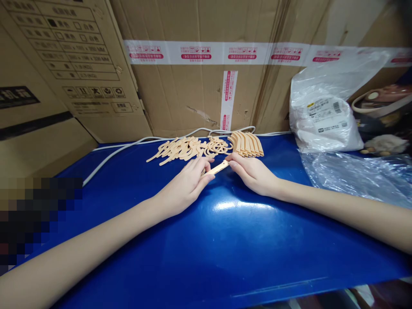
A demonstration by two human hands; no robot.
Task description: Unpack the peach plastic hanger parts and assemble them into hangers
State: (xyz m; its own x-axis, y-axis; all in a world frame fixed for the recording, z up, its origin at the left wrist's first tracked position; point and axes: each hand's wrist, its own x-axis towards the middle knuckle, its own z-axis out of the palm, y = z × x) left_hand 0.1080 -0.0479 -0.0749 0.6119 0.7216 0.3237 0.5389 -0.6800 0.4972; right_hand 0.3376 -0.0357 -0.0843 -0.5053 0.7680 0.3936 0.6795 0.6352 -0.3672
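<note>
A short pale beige strip (218, 168) with a small hole near its far end is held between my two hands, slanting up to the right. My left hand (193, 180) pinches its lower end between thumb and curled fingers. At the upper end, the fingertips of my right hand (252, 172) close on it. Just behind my hands lies a loose heap of beige ring-and-stem pieces (183, 148). To the right of that heap, several curved beige strips (246, 143) rest side by side in a neat row.
A blue tabletop (193, 253) lies beneath. Cardboard boxes (180, 94) stand along the back and left. A white cable (119, 150) runs behind the pieces. At the right are a white plastic bag (325, 120), clear plastic film (357, 176) and a fluffy white item (386, 144).
</note>
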